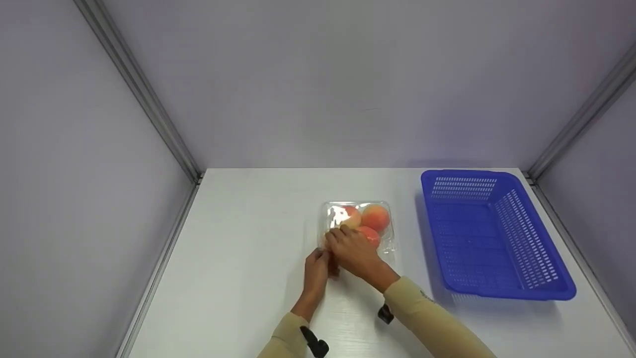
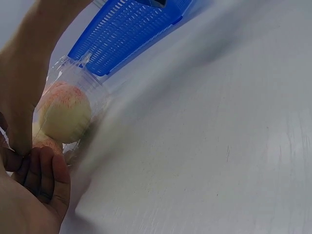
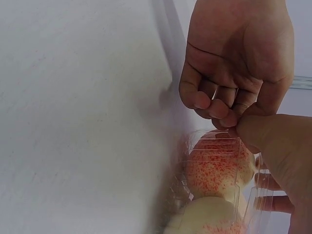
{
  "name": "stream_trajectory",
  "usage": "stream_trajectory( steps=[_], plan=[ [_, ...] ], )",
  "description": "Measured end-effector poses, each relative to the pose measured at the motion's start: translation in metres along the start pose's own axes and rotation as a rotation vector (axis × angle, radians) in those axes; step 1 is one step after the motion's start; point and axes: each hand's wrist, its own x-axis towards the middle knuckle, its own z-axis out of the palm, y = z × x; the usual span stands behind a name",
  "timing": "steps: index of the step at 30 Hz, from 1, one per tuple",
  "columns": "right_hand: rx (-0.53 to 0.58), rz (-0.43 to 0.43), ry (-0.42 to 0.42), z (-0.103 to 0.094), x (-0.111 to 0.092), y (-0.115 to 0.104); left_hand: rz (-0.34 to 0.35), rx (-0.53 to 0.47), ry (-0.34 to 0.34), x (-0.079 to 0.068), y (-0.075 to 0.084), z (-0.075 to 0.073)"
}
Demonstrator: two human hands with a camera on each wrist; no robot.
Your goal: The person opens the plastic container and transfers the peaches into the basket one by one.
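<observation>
A clear plastic clamshell box (image 1: 390,233) of peaches (image 1: 375,218) lies on the white table. My left hand (image 1: 316,271) is at its near left corner, fingers curled, pinching the edge. The right hand (image 1: 353,248) reaches across the near part of the box, its fingers bent over the lid and its thumb at the same corner. In the right wrist view, the thumb of the right hand (image 3: 282,151) meets the fingertips of the left hand (image 3: 234,53) at the plastic rim (image 3: 219,141). The hands hide the near left corner from above.
A blue plastic basket (image 1: 497,293) with slotted sides stands right of the box. The white table (image 1: 248,238) extends to the left. Grey panels (image 1: 318,99) enclose the back and both sides.
</observation>
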Motion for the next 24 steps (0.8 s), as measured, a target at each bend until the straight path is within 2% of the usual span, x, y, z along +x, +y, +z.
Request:
stream_trajectory(
  steps=[5, 12, 17, 24],
  plan=[
    [0.034, 0.015, -0.024, -0.003, 0.001, 0.003, -0.005, -0.013, -0.014, 0.001, 0.0, 0.0],
    [0.12, 0.132, 0.046, -0.018, 0.016, 0.013, -0.028, -0.03, 0.013, 0.002, 0.001, -0.004],
    [0.126, 0.12, 0.019, -0.018, 0.013, 0.014, -0.036, -0.018, 0.0, 0.002, -0.001, -0.003],
    [0.138, 0.131, 0.029, -0.016, 0.01, 0.014, -0.043, -0.011, 0.015, 0.001, 0.002, -0.002]
  ],
)
